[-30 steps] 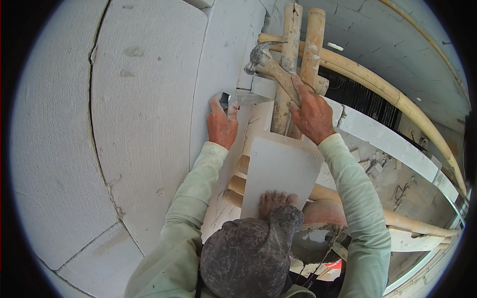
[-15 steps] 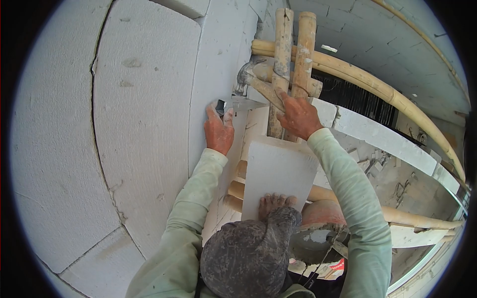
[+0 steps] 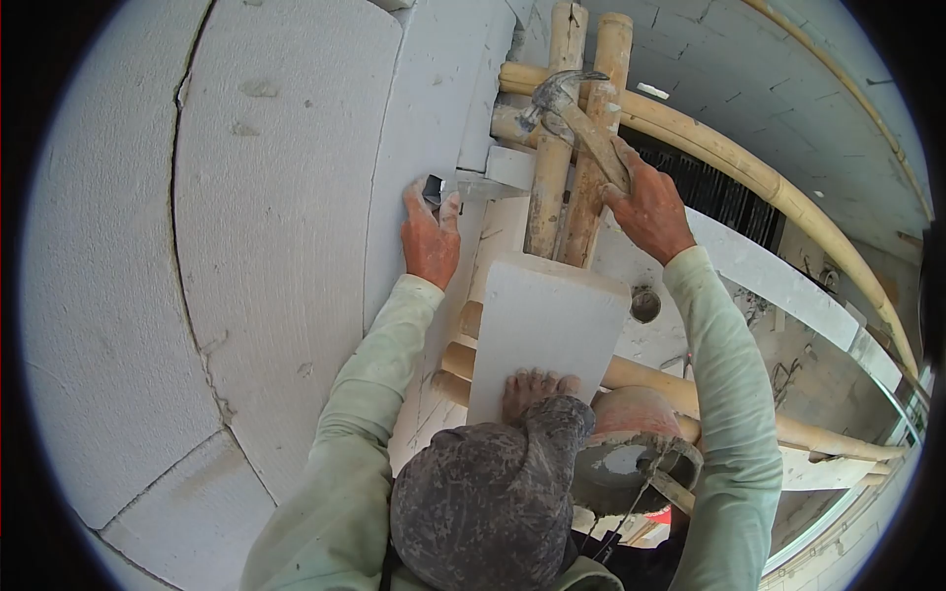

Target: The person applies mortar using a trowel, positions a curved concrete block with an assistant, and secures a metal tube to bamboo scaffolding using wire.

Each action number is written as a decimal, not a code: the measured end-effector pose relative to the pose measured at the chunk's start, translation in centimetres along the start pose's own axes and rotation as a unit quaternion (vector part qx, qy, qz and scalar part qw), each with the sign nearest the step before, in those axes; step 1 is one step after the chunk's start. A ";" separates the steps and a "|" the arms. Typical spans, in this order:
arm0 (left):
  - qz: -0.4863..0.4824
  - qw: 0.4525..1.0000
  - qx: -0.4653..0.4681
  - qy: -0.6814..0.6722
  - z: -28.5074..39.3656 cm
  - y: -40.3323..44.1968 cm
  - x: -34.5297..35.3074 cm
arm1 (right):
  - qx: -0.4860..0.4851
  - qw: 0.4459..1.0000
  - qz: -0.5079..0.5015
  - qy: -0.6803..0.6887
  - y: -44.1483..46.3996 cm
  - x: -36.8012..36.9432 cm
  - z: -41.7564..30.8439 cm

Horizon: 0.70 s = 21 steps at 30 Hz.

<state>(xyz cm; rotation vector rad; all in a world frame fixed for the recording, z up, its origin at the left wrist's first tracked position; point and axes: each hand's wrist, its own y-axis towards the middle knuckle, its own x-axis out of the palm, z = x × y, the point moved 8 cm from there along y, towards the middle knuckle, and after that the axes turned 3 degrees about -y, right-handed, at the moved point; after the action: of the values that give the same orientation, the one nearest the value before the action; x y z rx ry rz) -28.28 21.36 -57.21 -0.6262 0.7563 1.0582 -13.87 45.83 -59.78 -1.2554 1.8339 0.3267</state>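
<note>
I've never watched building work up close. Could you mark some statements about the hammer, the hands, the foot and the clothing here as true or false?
1. The right hand has its grip on the handle of the hammer. True.
2. The hammer's head is touching the small piece in the other hand. False: it is well apart from the small piece between the fingers of the left hand.
3. A bare foot is on a pale block. True.
4. Both hands wear thick gloves. False: they are bare.
5. The sleeves are pale green and the cap is dark and patterned. True.
</note>
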 end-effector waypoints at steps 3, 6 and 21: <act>0.053 0.992 0.039 -0.112 -0.8 -1.6 -0.1 | 0.024 0.999 -0.026 0.023 -2.1 -4.2 2.2; 0.022 0.977 -0.062 -0.203 -3.6 -3.7 1.0 | 0.001 1.000 0.019 -0.014 -5.2 -6.4 5.6; -0.044 0.996 -0.017 0.073 -6.1 -1.3 6.4 | 0.058 0.992 0.064 0.094 -14.5 -12.5 11.3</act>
<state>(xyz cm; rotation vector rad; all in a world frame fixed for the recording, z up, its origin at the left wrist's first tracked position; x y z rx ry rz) -26.68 19.59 -65.86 -0.7659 0.8297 0.9534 5.70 54.11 -53.30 -1.1230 2.0676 0.1737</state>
